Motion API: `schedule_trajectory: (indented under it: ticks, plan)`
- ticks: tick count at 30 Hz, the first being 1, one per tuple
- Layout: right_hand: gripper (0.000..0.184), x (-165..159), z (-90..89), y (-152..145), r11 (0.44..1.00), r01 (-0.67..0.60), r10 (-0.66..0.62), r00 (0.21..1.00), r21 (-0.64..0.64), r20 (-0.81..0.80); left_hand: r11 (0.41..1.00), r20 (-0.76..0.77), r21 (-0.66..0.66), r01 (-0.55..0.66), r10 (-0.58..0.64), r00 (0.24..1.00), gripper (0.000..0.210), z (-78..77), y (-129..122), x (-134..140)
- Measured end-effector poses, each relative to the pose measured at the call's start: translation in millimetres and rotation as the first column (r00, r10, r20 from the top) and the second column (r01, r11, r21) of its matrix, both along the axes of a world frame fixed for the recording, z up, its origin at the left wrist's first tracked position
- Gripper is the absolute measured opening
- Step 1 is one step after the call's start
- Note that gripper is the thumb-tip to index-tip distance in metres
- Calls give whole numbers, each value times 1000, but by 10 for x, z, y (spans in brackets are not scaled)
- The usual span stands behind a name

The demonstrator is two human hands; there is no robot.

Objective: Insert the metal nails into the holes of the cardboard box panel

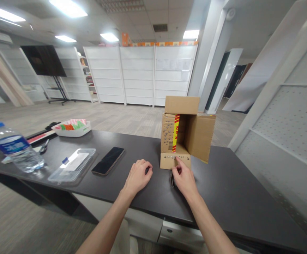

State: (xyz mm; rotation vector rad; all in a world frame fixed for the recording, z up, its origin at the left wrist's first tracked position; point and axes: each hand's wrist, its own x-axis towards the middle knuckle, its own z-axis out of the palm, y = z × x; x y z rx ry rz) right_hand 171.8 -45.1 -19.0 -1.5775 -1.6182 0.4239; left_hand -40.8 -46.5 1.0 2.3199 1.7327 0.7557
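An open cardboard box [167, 141] lies on its side on the dark desk, its opening facing me. Its lower front flap [166, 164] rests on the desk and bears a row of small dark and silvery dots. The index finger of my right hand [184, 178] is stretched out and touches this row; its other fingers are curled. Beside the right thumb stands a small folded dark strip [172, 180]; whether the hand touches it is unclear. My left hand [139, 175] rests on the desk, fingers curled around something small and dark, mostly hidden.
Left of my hands lie a black phone [109, 161] and a clear plastic case [72, 165] with papers inside. Farther left are a water bottle [17, 148] and a white basket [71, 132] of colourful items. A white perforated panel [288, 130] stands along the right side.
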Motion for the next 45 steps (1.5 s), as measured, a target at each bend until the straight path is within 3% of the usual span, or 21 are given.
schedule_trajectory:
  ticks: [10, 23, 32, 39, 45]
  plan:
    - [57, -1, -11, 9, 1000, 6, -6, 1000, 6, -9, 1000, 1, 6, 2, -2, 1000, 17, -2, 1, 0]
    - [32, 17, -45, 20, 996, -27, 29, 999, 80, -27, 999, -53, 54, -5, 8, 999, 26, 20, -31, 22]
    - [25, 11, -44, 19, 994, -52, 54, 998, 94, -18, 996, -210, -46, -81, 70, 975, 24, 95, 65, 83]
    - [24, 12, -29, 21, 994, -51, 50, 999, 96, 11, 980, -310, -91, -177, 141, 940, 26, 213, 331, 236]
    - [23, 15, -30, 28, 995, -53, 52, 999, 82, 9, 948, -353, -145, -285, 220, 909, 36, 179, 446, 283]
